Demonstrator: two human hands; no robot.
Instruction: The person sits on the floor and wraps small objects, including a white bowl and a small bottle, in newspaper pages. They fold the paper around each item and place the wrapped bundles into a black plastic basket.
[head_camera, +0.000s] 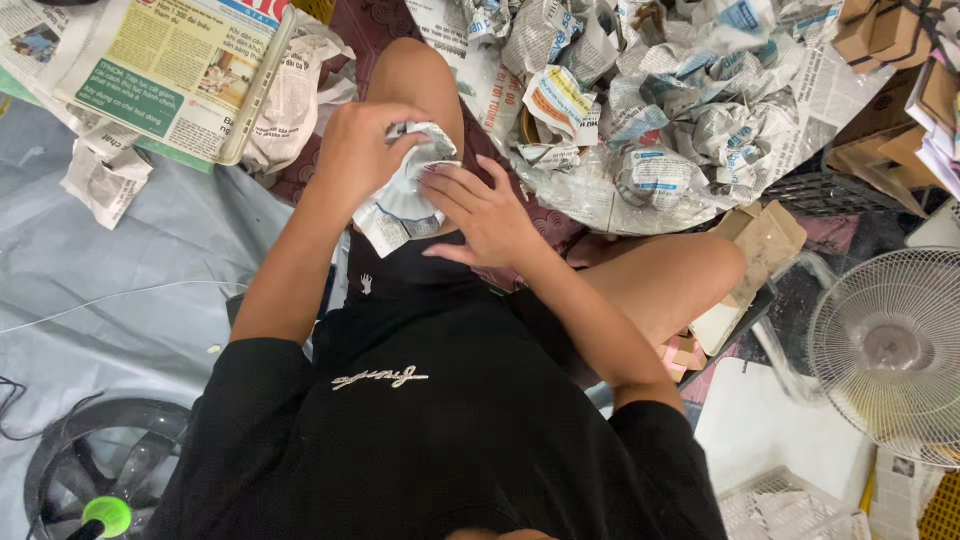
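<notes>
We see the left hand with fingers clenched on a newspaper-wrapped bundle above the lap, while the right hand lies flat against it, fingers released. A round tray ahead holds a heap of wrapped bundles. A wire basket sits beside a fan.

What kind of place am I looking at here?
Probably a home floor used for packing: a heap of newspaper-wrapped bundles, cardboard boxes and a floor fan surround the seated person.
</notes>
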